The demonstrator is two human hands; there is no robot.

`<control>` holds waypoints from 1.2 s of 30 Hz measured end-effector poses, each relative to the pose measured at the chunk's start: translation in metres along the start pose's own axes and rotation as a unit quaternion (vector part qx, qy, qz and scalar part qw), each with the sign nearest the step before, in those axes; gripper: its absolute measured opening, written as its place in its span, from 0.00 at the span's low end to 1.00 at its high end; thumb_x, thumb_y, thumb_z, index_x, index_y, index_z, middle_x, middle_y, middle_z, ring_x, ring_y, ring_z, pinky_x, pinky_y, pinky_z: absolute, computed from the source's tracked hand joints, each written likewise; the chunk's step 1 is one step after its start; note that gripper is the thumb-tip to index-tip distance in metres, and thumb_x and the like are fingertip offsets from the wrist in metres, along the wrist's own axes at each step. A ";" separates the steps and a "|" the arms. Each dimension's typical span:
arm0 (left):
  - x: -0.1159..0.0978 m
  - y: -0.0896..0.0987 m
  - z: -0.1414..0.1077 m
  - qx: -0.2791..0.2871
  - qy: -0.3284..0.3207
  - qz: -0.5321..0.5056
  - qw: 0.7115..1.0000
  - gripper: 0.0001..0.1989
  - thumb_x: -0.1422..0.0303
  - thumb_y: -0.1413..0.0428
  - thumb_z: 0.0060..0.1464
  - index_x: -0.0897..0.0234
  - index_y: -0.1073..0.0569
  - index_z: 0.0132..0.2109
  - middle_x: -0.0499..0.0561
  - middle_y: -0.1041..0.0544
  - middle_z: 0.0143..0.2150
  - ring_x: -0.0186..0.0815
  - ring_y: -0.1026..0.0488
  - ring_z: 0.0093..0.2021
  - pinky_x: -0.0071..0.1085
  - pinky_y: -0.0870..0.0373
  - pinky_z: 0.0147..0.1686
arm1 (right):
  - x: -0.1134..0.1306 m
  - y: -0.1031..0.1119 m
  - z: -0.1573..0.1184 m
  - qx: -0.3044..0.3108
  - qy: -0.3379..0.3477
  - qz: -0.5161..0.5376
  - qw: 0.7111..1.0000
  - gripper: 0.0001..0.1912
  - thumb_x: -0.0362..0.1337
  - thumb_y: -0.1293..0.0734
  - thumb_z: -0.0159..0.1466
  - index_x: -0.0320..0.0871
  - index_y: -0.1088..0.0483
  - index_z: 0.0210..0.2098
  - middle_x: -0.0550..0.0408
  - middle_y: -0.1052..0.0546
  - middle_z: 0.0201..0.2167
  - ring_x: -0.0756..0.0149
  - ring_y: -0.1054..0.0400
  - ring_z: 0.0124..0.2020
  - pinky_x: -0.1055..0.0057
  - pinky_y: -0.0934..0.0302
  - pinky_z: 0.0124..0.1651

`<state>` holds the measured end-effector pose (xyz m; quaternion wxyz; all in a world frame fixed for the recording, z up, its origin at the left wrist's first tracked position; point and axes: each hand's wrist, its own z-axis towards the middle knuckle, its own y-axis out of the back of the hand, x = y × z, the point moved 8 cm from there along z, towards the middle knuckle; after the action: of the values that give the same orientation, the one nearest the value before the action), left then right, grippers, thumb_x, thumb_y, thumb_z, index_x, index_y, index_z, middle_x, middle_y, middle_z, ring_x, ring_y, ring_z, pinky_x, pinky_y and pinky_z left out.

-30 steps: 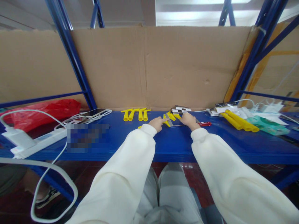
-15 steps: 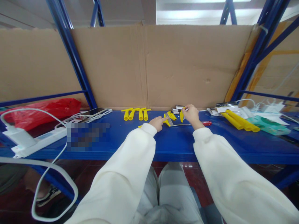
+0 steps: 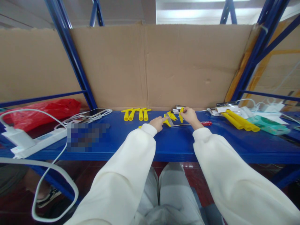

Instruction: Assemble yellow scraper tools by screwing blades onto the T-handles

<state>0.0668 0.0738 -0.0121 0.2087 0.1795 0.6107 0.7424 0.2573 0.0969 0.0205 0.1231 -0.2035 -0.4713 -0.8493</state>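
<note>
While right fingers (image 3: 185, 115) pinch a slim yellow piece (image 3: 181, 114), left fingers (image 3: 162, 119), closure unclear, touch a flat grey strip (image 3: 170, 119).

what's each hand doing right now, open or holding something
Left hand: by the grey strip; whether it grips anything cannot be told.
Right hand: closed, holding a small yellow piece.

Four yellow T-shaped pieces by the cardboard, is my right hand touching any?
No, your right hand is off to their right, holding another yellow piece.
</note>
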 end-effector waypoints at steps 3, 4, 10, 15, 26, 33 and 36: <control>-0.001 0.001 -0.001 0.003 0.002 -0.002 1.000 0.32 0.77 0.52 0.60 0.55 0.41 0.70 0.58 0.28 0.56 0.44 0.27 0.55 0.36 0.32 0.55 | -0.002 0.001 0.003 -0.017 0.002 0.049 0.999 0.03 0.34 0.34 0.59 0.44 0.31 0.28 0.47 0.19 0.36 0.58 0.26 0.42 0.68 0.36 0.45; -0.001 0.002 -0.001 0.004 0.003 -0.002 1.000 0.32 0.77 0.52 0.60 0.55 0.42 0.70 0.58 0.28 0.56 0.44 0.27 0.56 0.35 0.32 0.55 | -0.002 0.001 0.004 -0.027 0.002 0.079 0.997 0.03 0.33 0.34 0.59 0.43 0.31 0.28 0.47 0.20 0.35 0.58 0.26 0.42 0.69 0.36 0.44; -0.002 0.002 -0.002 0.008 0.005 -0.002 1.000 0.34 0.76 0.52 0.60 0.58 0.47 0.72 0.59 0.28 0.58 0.43 0.28 0.58 0.34 0.33 0.55 | -0.007 -0.011 0.008 -0.014 -0.057 0.323 0.945 0.06 0.33 0.35 0.62 0.43 0.35 0.28 0.56 0.25 0.23 0.69 0.32 0.23 0.74 0.38 0.28; -0.001 0.003 -0.001 -0.012 0.007 -0.015 1.000 0.35 0.76 0.50 0.60 0.60 0.50 0.72 0.59 0.27 0.58 0.41 0.27 0.57 0.32 0.33 0.54 | 0.006 -0.025 -0.001 0.087 -0.087 0.460 0.880 0.09 0.29 0.34 0.62 0.42 0.35 0.26 0.61 0.33 0.15 0.75 0.43 0.15 0.77 0.47 0.20; 0.000 0.000 0.001 -0.009 0.019 -0.053 0.998 0.38 0.77 0.49 0.59 0.63 0.54 0.73 0.62 0.29 0.62 0.43 0.30 0.61 0.34 0.35 0.57 | 0.025 -0.041 -0.009 0.165 -0.019 0.475 0.864 0.12 0.30 0.27 0.55 0.41 0.30 0.38 0.63 0.32 0.17 0.75 0.42 0.16 0.79 0.47 0.19; -0.001 0.001 0.000 -0.001 0.023 -0.070 0.997 0.39 0.76 0.49 0.59 0.65 0.56 0.73 0.62 0.30 0.64 0.42 0.30 0.62 0.33 0.34 0.56 | 0.034 -0.042 -0.015 0.149 0.016 0.423 0.894 0.15 0.26 0.30 0.54 0.41 0.30 0.41 0.62 0.28 0.21 0.73 0.35 0.22 0.75 0.37 0.28; -0.001 0.001 0.000 -0.005 0.022 -0.070 0.997 0.39 0.76 0.49 0.59 0.64 0.56 0.73 0.62 0.30 0.64 0.42 0.30 0.61 0.33 0.34 0.55 | 0.037 -0.045 -0.016 0.156 0.039 0.405 0.900 0.16 0.28 0.29 0.54 0.40 0.29 0.42 0.61 0.28 0.22 0.73 0.35 0.23 0.75 0.37 0.30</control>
<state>0.0677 0.0735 -0.0116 0.2474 0.1193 0.6223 0.7330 0.2027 0.1062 -0.0034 0.5045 -0.3217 -0.4695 -0.6492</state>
